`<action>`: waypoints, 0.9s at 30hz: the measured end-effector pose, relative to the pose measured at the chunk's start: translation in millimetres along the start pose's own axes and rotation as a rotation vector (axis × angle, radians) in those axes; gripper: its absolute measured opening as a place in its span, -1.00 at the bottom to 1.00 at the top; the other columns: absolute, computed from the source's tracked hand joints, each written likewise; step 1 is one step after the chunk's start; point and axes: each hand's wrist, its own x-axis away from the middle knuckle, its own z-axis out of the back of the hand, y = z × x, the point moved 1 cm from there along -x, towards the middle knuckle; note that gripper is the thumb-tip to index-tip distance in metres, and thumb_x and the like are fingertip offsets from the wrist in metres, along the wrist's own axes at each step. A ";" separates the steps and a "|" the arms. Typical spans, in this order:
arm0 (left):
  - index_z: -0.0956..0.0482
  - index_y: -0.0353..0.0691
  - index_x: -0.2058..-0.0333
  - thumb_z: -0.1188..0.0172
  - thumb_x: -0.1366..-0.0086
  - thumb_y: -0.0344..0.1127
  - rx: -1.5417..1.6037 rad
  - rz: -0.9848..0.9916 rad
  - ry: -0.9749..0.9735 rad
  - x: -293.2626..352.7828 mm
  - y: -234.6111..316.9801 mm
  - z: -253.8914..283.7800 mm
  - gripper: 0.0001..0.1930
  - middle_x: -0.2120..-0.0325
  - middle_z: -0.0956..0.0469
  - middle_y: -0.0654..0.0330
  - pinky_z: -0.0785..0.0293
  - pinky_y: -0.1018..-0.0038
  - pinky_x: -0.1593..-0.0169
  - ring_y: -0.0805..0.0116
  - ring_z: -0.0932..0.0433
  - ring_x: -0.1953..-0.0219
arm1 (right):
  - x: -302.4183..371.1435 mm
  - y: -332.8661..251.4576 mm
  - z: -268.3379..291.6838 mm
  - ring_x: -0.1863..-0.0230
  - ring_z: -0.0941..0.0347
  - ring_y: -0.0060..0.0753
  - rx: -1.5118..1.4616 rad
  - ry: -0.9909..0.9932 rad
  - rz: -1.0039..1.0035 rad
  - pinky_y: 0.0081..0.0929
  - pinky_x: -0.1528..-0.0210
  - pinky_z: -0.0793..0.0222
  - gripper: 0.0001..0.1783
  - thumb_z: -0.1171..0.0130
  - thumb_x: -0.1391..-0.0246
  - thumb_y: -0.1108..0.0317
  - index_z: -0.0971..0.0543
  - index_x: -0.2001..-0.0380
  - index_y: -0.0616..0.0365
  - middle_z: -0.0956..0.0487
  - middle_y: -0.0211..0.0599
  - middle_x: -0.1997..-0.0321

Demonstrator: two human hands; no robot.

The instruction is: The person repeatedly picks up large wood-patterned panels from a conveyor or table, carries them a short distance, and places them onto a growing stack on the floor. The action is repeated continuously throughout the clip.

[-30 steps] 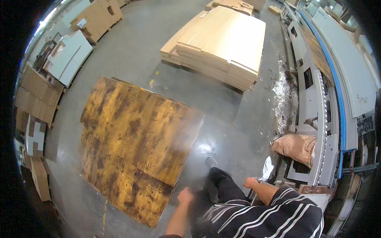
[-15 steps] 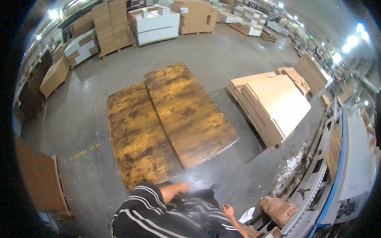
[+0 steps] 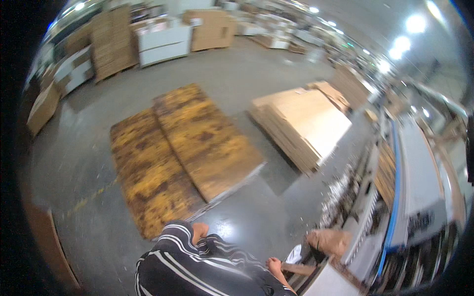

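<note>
My left hand [image 3: 199, 231] is partly hidden by my black striped sleeve, close to the near edge of two stacks of brown wood-grain boards. The left stack [image 3: 148, 167] and the right stack [image 3: 207, 138] lie flat side by side on the floor. Its fingers are blurred, and no held thing shows. Hanging low at my right side, my right hand [image 3: 273, 265] has its fingers loosely curled in, with nothing visible in them. A crumpled white scrap [image 3: 294, 254] and a brown paper bag [image 3: 328, 240] are just beyond it.
On the right runs a long machine with a blue rail [image 3: 395, 197] and a wood-grain board [image 3: 386, 170] on it. A stack of pale boards [image 3: 311, 118] stands ahead right. White shreds [image 3: 335, 197] litter the floor by the machine. Cartons [image 3: 163, 42] line the back.
My view has swung to the right, so the board stacks sit further left and the machine is nearer. My left hand has drawn back toward my body; my right hand stays low at my side.
</note>
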 end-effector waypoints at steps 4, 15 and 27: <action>-0.55 0.00 0.09 -0.10 0.05 -0.36 -0.189 -0.160 0.038 -27.0 77.2 11.3 -0.56 0.16 -0.54 0.02 -0.42 0.21 0.02 0.06 -0.50 0.07 | 65.4 21.3 11.1 0.29 -0.54 -0.31 -0.254 0.111 -0.093 -0.43 0.37 -0.43 -0.66 -0.03 -0.13 0.29 -0.46 0.08 0.25 -0.58 -0.15 0.27; -0.53 -0.05 0.08 -0.18 -0.02 -0.19 -0.401 -0.716 -0.066 -40.3 305.1 -86.6 -0.59 0.21 -0.56 0.07 -0.43 0.33 0.02 0.12 -0.52 0.12 | 213.4 130.7 16.1 0.49 -0.49 -0.54 -0.583 0.482 -0.218 -0.54 0.52 -0.37 -0.73 -0.07 -0.10 0.25 -0.55 0.24 0.22 -0.59 -0.32 0.40; -0.59 -0.17 0.30 -0.02 -0.09 -0.13 -0.880 -1.086 -0.282 0.8 421.2 -110.8 -0.69 0.30 -0.56 -0.01 -0.45 0.23 0.18 -0.02 -0.53 0.24 | 277.3 115.5 82.5 0.56 -0.47 -0.54 -1.064 0.851 -0.178 -0.63 0.54 -0.40 -0.73 -0.13 -0.08 0.35 -0.47 0.17 0.26 -0.55 -0.29 0.51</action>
